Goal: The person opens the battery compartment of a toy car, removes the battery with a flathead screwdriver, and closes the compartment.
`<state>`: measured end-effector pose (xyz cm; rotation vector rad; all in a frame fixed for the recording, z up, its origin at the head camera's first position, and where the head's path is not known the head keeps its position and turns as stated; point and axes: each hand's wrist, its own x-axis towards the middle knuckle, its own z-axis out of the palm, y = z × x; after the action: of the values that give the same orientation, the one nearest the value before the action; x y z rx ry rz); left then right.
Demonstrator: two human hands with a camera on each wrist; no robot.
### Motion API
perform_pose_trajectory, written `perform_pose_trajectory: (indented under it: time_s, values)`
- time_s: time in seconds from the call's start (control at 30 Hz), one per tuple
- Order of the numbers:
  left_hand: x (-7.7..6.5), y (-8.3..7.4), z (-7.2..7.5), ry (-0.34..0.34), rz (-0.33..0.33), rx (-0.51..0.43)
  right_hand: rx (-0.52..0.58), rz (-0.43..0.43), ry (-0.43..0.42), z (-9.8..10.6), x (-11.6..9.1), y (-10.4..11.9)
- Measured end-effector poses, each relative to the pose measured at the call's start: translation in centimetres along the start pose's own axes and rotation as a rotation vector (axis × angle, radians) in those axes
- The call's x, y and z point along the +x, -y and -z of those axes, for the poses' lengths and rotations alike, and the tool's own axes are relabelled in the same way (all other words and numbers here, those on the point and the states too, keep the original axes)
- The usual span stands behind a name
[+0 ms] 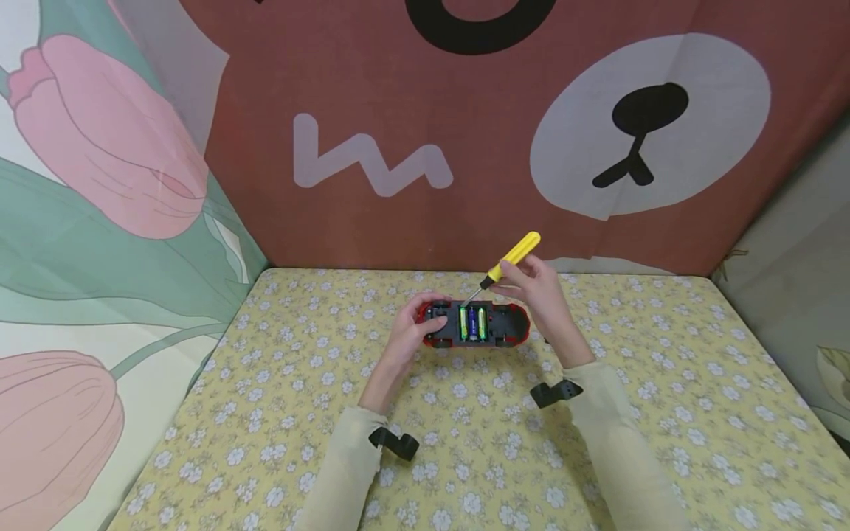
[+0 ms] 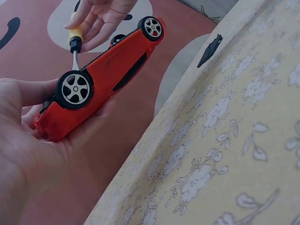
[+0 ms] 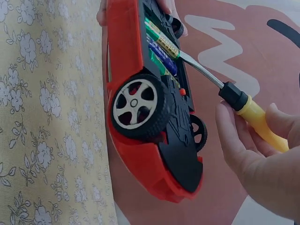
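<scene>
A red toy car is held upside down, its black underside facing up in the head view. My left hand grips one end of it, thumb over the underside. Three batteries, two green and one blue between them, lie side by side in the exposed battery compartment. My right hand holds a screwdriver by its yellow handle. In the right wrist view the metal shaft slants into the compartment, its tip right at the end of a green battery.
A tablecloth with white flowers covers the table beneath the hands. On it, a small black piece lies beyond the car. Behind the table hangs a printed cloth, with flowered cloth at the left.
</scene>
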<state>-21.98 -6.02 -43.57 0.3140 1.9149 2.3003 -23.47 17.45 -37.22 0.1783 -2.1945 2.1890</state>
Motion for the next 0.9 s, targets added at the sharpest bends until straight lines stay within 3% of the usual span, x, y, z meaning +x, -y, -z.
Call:
perform_pose_trajectory:
  time_s: [0.6,0.9]
  values:
    - [0.08,0.14,0.05,0.013,0.010,0.002,0.054,-0.026,-0.093,0.27,-0.41,-0.42]
    - [0.13,0.02,0.13,-0.015,0.015,-0.031,0.085,-0.031,-0.090,0.51,-0.61,-0.57]
